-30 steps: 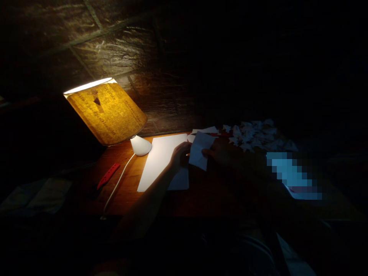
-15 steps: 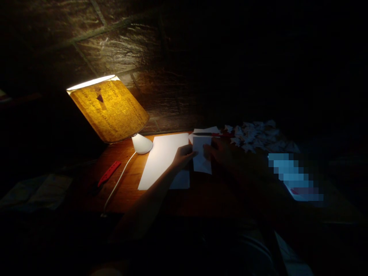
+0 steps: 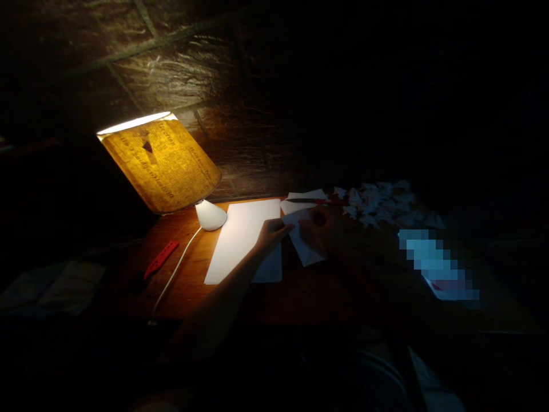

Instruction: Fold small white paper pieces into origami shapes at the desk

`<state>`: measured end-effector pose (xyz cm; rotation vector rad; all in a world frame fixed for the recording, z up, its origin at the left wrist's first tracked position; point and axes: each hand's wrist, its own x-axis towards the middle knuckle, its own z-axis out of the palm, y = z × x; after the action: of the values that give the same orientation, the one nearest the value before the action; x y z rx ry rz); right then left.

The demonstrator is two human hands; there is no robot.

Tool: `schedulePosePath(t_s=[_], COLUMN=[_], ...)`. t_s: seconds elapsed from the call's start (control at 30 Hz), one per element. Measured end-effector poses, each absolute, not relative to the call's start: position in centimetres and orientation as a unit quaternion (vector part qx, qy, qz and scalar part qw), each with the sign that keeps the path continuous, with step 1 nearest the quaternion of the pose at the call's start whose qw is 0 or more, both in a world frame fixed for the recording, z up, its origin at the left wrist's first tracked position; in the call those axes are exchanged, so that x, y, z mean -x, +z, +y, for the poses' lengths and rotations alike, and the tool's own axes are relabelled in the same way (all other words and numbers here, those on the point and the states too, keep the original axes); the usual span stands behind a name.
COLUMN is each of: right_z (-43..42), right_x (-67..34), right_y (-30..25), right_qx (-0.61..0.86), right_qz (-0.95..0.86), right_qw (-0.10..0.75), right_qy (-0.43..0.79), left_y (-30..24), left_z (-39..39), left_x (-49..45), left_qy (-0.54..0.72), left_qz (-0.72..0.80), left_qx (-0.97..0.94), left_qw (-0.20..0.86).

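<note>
A small piece of white paper (image 3: 306, 249) is held between my two hands above the table, tilted with its lower end to the right. My left hand (image 3: 273, 233) grips its left edge, thumb on top. At its upper right, my right hand (image 3: 322, 224) has its fingers closed on the paper, though deep shadow hides part of them. Larger white sheets (image 3: 244, 240) lie flat beneath and left of my left hand. Just beyond the hands, a dark-bladed tool with a red handle (image 3: 319, 201) rests across smaller white paper (image 3: 315, 195).
A lit lamp (image 3: 163, 166) with a printed shade stands at the left, its white cord (image 3: 175, 269) running to the front edge. Near it lies a red-handled tool (image 3: 160, 258). Several folded paper pieces (image 3: 377, 203) are heaped at right, behind a glowing, blurred-out device (image 3: 437, 263).
The small paper has turned from upright to slanted, its lower end swinging right. My right hand has shifted slightly along it; my left hand keeps its grip.
</note>
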<state>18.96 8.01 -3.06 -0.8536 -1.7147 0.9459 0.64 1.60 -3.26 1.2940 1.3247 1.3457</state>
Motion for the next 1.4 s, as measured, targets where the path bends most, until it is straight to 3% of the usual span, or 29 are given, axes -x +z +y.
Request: schedulePosePath(t_s=[0.37,0.87,1.4], right_z=[7.2,7.3,7.1], right_x=[-19.3,-19.2,-18.9], right_y=[-2.4,-2.3,-2.3], right_qx=[0.276,0.231,0.235], right_qz=[-0.782,-0.813,-0.779], right_qw=[0.494,0.434,0.446], right_qy=[0.260,0.313,0.373], left_y=[-2.6,-2.4,-2.3], left_z=[1.3,1.4,1.2], left_x=[-0.9,-0.7,-0.8], left_qy=[0.550,0.570,0.552], left_qz=[0.552,0.542,0.512], left_qx=[-0.481,-0.442,-0.459], left_qw=[0.403,0.431,0.471])
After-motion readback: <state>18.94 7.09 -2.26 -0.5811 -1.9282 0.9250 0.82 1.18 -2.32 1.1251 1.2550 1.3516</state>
